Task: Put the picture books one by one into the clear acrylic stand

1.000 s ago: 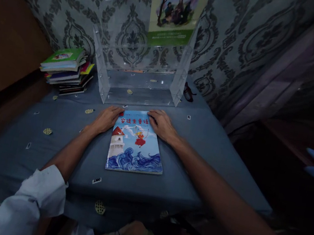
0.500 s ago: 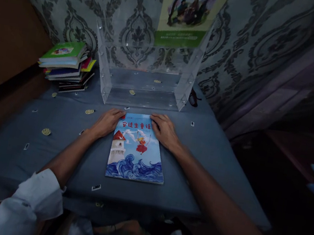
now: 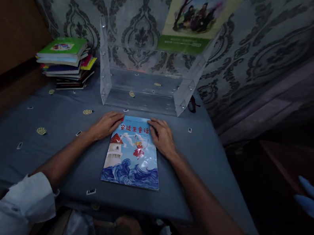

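A paperback children's book [image 3: 133, 153] lies flat and closed on the cloth-covered table [image 3: 57, 173], its cover showing red Chinese characters, a red-roofed tower and blue waves. At its upper left corner, my left hand [image 3: 108, 125] grips the edge with fingertips on the cover. My right hand [image 3: 163, 136] holds the upper right corner, fingers over the edge and thumb along the side. The undersides of both hands are hidden.
Behind the book stands a clear acrylic rack [image 3: 141, 102], with a green and cream picture book [image 3: 200, 18] at its top. A stack of books [image 3: 64, 60] sits at the back left. Dark glasses [image 3: 193, 104] lie beside the rack's right side.
The camera view has shifted slightly. Both hands stay at the book's upper corners, and the book keeps its place on the table.
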A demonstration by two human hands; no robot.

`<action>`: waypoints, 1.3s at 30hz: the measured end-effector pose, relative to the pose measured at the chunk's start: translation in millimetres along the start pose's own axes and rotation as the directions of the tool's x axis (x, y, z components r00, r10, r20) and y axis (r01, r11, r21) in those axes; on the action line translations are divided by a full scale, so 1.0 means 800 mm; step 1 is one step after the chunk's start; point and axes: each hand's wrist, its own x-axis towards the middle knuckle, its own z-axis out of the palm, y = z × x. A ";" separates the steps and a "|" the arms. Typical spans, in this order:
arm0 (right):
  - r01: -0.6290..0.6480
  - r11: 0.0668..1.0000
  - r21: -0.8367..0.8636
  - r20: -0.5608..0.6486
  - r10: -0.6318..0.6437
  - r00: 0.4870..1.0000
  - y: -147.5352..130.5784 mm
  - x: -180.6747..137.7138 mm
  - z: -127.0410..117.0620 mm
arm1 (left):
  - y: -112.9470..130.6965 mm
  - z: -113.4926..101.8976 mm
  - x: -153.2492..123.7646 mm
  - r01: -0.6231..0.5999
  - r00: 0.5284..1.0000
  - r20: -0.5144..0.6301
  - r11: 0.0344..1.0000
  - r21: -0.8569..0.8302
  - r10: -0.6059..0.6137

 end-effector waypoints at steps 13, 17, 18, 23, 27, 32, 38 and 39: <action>-0.015 0.998 0.055 -0.013 0.016 1.000 -0.004 0.002 -0.008 | 0.024 -0.001 0.015 -0.018 0.985 0.174 0.998 0.066 0.006; -0.023 0.996 0.092 -0.017 0.025 1.000 -0.002 0.001 -0.010 | 0.036 0.009 0.035 -0.078 0.972 0.226 0.995 0.058 0.063; -0.027 0.994 0.102 -0.022 0.030 0.999 -0.002 0.000 -0.011 | 0.041 0.012 0.040 -0.092 0.968 0.238 0.994 0.052 0.077; -0.059 0.983 0.173 -0.059 0.070 0.996 -0.003 -0.001 -0.014 | 0.061 0.028 0.065 -0.170 0.951 0.264 0.985 0.014 0.160; -0.081 0.979 0.185 -0.073 0.096 0.993 0.001 -0.001 -0.015 | 0.065 0.037 0.073 -0.192 0.952 0.244 0.981 0.007 0.185; -0.134 0.983 0.125 -0.072 0.143 0.987 0.005 -0.004 -0.016 | 0.064 0.038 0.073 -0.194 0.953 0.233 0.981 -0.011 0.191; -0.037 0.997 0.073 -0.034 0.040 0.999 0.002 -0.001 -0.020 | 0.067 0.037 0.073 -0.196 0.955 0.226 0.981 -0.004 0.192; -0.026 0.997 0.069 -0.026 0.028 0.999 0.002 0.000 -0.020 | 0.068 0.037 0.073 -0.198 0.955 0.224 0.980 -0.001 0.194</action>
